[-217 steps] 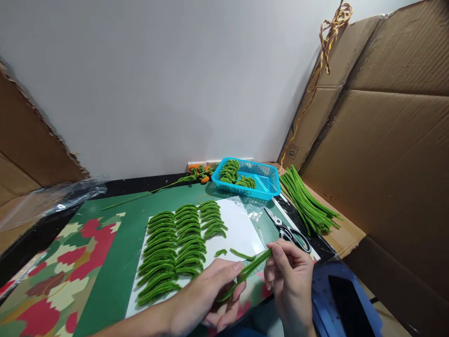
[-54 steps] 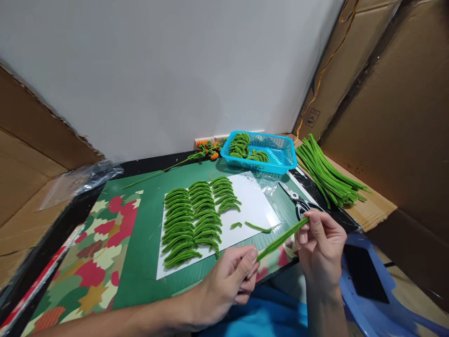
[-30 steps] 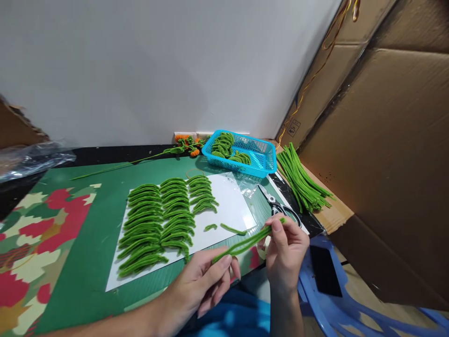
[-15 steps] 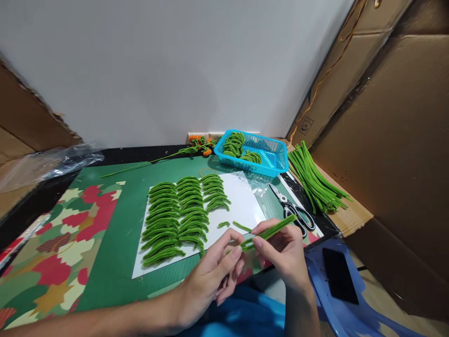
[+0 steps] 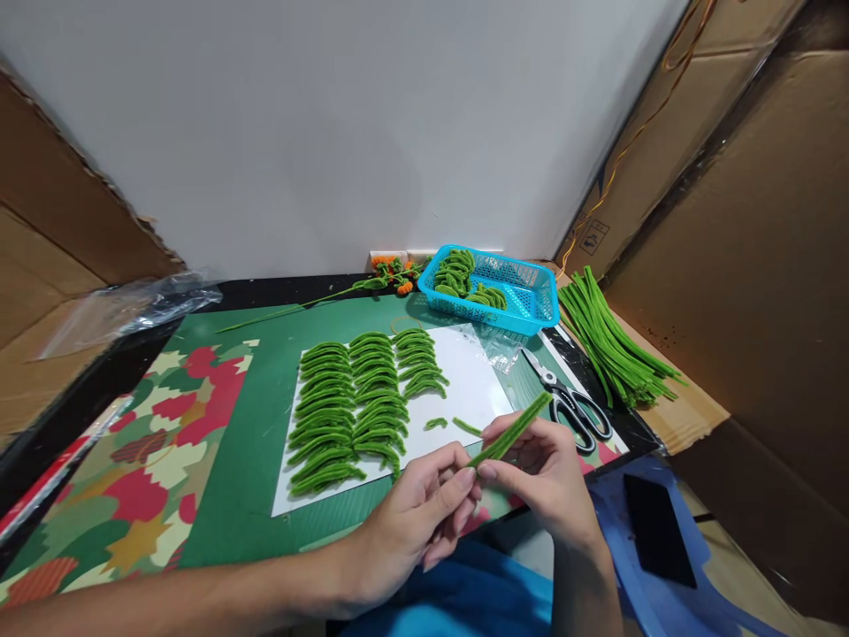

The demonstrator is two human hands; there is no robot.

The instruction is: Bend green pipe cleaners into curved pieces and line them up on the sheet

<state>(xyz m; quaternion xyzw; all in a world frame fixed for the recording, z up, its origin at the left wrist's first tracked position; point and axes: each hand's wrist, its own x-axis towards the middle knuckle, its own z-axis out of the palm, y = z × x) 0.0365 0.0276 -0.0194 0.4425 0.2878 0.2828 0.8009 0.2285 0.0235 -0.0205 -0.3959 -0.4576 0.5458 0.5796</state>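
Observation:
Between my two hands is a folded green pipe cleaner (image 5: 516,431), its upper end pointing up and right. My left hand (image 5: 434,504) pinches its lower end between thumb and fingers. Thumb and fingers of my right hand (image 5: 540,469) close around it a little higher. Beyond them, on a white sheet (image 5: 474,380), lie rows of curved green pipe cleaner pieces (image 5: 325,411). A short curled piece (image 5: 436,424) and a straighter piece (image 5: 466,426) rest closer to my hands. Black-handled scissors (image 5: 570,402) lie right of the sheet.
A blue basket (image 5: 491,318) at the back holds green leaf shapes. Right of it lies a bundle of long green pipe cleaners (image 5: 614,345). Orange flowers on a stem (image 5: 391,270) lie by the wall. A phone (image 5: 659,529) rests on a blue stool (image 5: 616,566).
My hands have come closer together along the pipe cleaner, and its two strands now lie nearly together. The view has shifted slightly, moving the scene right.

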